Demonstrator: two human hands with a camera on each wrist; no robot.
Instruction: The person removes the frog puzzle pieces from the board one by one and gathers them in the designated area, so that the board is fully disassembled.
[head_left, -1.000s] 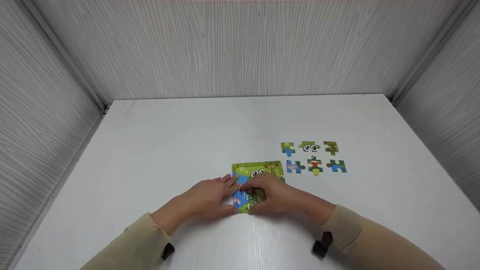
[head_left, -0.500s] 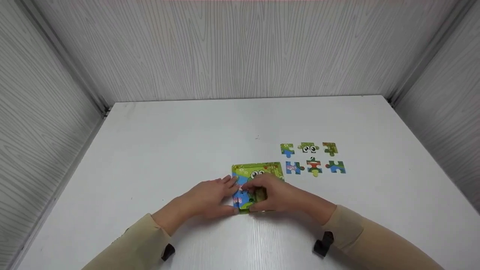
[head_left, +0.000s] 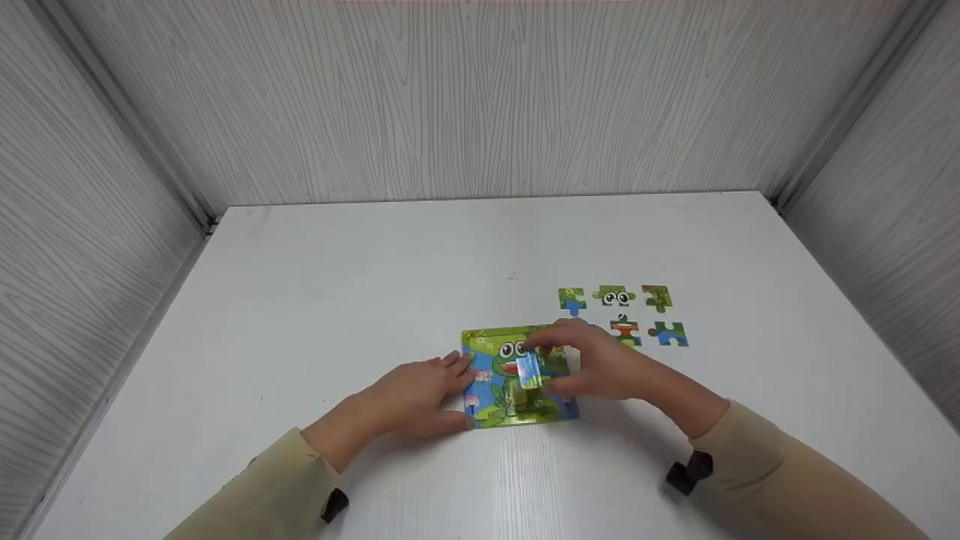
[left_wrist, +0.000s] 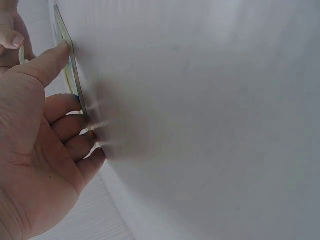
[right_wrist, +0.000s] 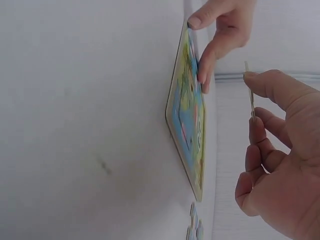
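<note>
A flat puzzle board with a green frog picture lies on the table in the head view. My left hand rests at its left edge, the thumb at the lower left corner and the other fingers higher along the side. Above the board my right hand pinches a jigsaw piece between thumb and fingers, its glossy blue-green face tilted up. In the right wrist view this piece shows edge-on, clear of the board.
Loose jigsaw pieces lie in two rows right of the board, among them one with frog eyes, a red-mouth piece and a blue-green one. My right hand mostly covers another. Grey wood-grain walls enclose the white table.
My right hand has lifted a jigsaw piece out of the board's lower part and moved up and to the right with it. My left hand has stayed at the board's edge.
</note>
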